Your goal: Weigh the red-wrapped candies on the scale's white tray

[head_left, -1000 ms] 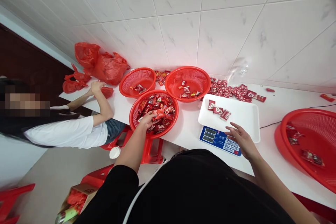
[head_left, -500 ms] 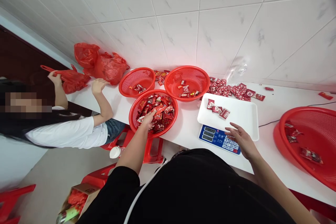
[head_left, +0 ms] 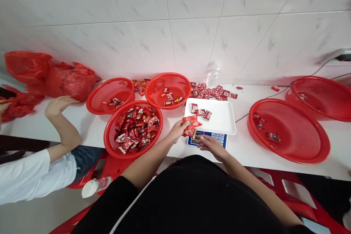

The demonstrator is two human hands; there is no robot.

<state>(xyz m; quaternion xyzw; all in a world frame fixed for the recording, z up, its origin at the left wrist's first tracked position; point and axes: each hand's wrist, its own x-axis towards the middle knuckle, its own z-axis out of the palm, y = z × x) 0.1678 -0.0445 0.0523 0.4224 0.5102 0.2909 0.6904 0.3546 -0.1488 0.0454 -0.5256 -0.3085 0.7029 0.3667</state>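
Note:
My left hand (head_left: 177, 131) is closed on red candy packets (head_left: 192, 121), held just over the front left edge of the white scale tray (head_left: 225, 117). In front of the blue scale panel (head_left: 219, 137), my right hand (head_left: 212, 146) hovers with its fingers slightly curled and apart, nothing visible in it. A few red wrapped candies (head_left: 201, 112) lie on the left part of the tray. Left of my left arm stands a red basket (head_left: 106, 139) full of mixed wrapped candies (head_left: 137, 128).
Red baskets with few candies stand behind (head_left: 168, 76) and at right (head_left: 290, 131). Loose red packets (head_left: 208, 91) lie along the wall. At left, a co-worker's arm (head_left: 61, 124) is near red plastic bags (head_left: 71, 80). A cable (head_left: 242, 117) runs right of the scale.
My left hand has left the full basket and moved right to the scale, bringing red packets. My right hand has come closer to it. The view has turned right.

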